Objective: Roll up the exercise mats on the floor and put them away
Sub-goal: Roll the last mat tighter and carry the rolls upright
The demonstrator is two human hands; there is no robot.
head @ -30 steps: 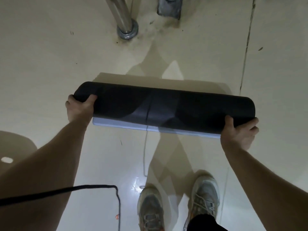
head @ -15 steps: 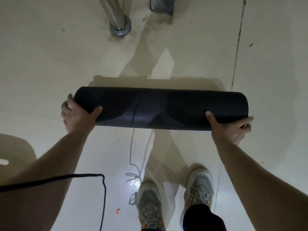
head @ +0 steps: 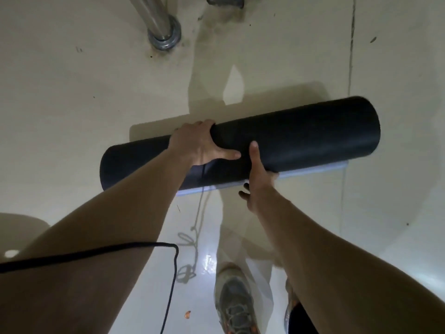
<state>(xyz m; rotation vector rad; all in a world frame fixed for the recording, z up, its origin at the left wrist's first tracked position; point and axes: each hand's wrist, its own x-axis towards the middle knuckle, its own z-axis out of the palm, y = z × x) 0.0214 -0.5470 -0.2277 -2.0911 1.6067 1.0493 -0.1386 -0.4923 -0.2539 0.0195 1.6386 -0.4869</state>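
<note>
Nearest, above the person's grey shoe (head: 237, 302) and the black cable (head: 173, 268) that is hanging across the view, both forearms are now converging. Half a second ago the hands were sitting at the two ends of the roll; they are now meeting at its middle. The right hand (head: 258, 174) is cupping the underside with its thumb pressing up the near face. The left hand (head: 204, 145) is clamping over the top, fingers curling round the far side.

The rolled black exercise mat (head: 301, 138) is now slanting, its right end farther off, with its pale blue edge (head: 313, 171) showing beneath. Its shadow (head: 289, 97) is falling apart from it on the floor (head: 72, 104), so it is probably being lifted: rolling looks finished and carrying away is beginning. Beyond is standing a metal pole base (head: 165, 36).
</note>
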